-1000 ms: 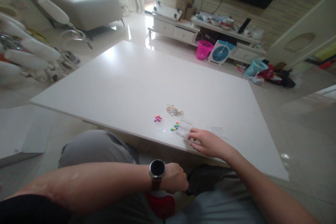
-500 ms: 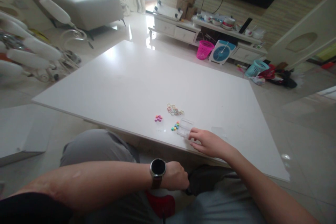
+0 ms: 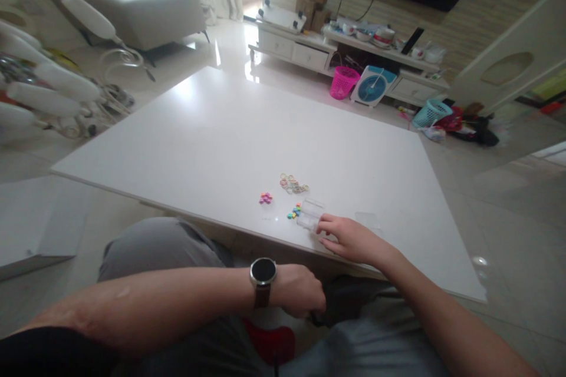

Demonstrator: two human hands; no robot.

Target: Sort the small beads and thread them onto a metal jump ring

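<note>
My right hand rests on the table with bent fingers at the right end of a small clear plastic box, apparently gripping it. Small colourful pieces in green, blue, yellow and orange lie at the box's left end. Further left is a small cluster of pink and purple pieces. Behind the box lies a loose pile of thin coloured rings. My left hand, below the table edge over my lap, is closed; a dark bit shows under its fingers, too unclear to name.
The white table spreads out ahead. A flat clear plastic piece lies right of my right hand. Something red is below, between my legs. Across the room are a pink basket, a blue fan and a low cabinet.
My left hand has shifted slightly right and up. The right hand and the clear box stay nearly in place; the whole view has moved a little.
</note>
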